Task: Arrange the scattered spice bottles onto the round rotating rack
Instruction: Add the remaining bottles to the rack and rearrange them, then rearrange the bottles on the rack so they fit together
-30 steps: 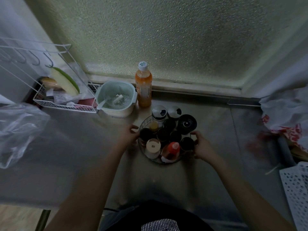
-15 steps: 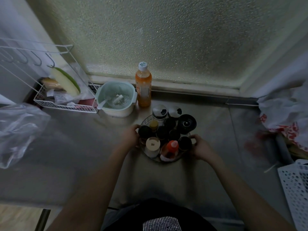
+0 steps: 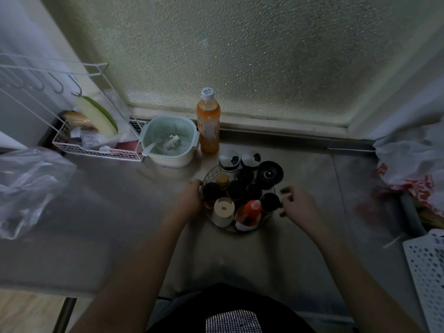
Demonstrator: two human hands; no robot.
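Note:
The round wire rack (image 3: 208, 173) stands on the steel counter, packed with several spice bottles: dark-capped jars, a cream-lidded jar (image 3: 224, 208), a red-capped sauce bottle (image 3: 252, 210), two white-lidded shakers (image 3: 230, 161) at the back and a large black-lidded jar (image 3: 269, 174). My left hand (image 3: 189, 198) rests against the rack's left rim. My right hand (image 3: 298, 205) is blurred just right of the rack, fingers spread, a small gap from the rim. Neither hand holds a bottle.
An orange drink bottle (image 3: 208, 123) and a pale green colander bowl (image 3: 170, 140) stand behind the rack. A white wire basket (image 3: 96, 150) sits far left, a clear plastic bag (image 3: 26, 188) near left, a white bag (image 3: 413, 159) and a perforated white tray (image 3: 427, 272) at right.
My right hand has come off the rack's right rim and moved slightly right, fingers opening. The left hand stays on the left rim. The rack has barely shifted.

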